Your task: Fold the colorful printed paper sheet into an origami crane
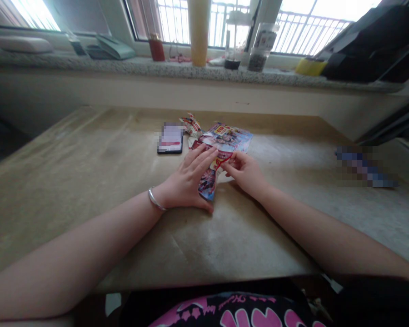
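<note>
"What's nearest?"

"A black top with pink print along the bottom edge of the view."

"And the grips?"

"The left grip lies spread, its fingers pressing flat on a crumpled printed foil packet. A silver bangle circles that wrist. The right grip pinches the packet's edge between thumb and forefinger."

"Where's the packet?"

"On a tan-topped counter, under both grips, its far end fanned out just beside a torn wrapper scrap."

"What's beyond it?"

"A phone lies just left of the scrap, its screen blurred out. Well off to the right sits a blurred blue object, too smeared to name."

"And at the far end?"

"A granite windowsill holds a red cup, a tall yellow bottle, a glass jar and a yellow sponge, with a barred window behind."
</note>
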Demonstrator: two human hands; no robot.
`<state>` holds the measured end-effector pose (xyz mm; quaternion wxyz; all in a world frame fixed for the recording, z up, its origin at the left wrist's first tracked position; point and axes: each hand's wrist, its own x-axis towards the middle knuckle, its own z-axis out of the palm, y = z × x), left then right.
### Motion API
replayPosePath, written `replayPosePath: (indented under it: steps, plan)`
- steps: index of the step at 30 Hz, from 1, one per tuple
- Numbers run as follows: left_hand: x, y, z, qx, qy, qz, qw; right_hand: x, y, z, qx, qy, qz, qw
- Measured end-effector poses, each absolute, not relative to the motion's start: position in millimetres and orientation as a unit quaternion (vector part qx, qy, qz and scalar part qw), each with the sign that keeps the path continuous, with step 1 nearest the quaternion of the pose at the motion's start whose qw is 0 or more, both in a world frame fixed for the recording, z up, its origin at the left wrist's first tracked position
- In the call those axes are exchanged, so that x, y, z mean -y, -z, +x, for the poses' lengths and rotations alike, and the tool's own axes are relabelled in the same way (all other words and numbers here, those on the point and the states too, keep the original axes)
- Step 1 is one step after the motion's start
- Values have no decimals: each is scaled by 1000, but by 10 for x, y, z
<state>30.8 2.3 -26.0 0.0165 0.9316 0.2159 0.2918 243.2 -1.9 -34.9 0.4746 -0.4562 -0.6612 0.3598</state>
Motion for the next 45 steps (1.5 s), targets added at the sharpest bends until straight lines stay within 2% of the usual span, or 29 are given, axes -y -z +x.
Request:
replayPosePath:
  steps: [3,9,12,32,40,45]
  plan:
    - [-11,275,322,-233,-303,924,-18,46,328,2437,683,-332,-462,458]
    - [1,283,342,-236,-320,917,-42,144,228,2409,772,-169,-456,409]
    - [13,264,351,-254,-319,912,-47,159,216,2394,783,-156,-439,413]
    - [-16,211,348,-350,-367,862,-22,170,242,2400,718,-253,-426,489]
    - [-54,246,339,-323,-411,851,42,151,252,2357,727,-324,-437,419]
    - [-15,217,332,-264,-384,877,114,107,327,2364,698,-377,-439,422]
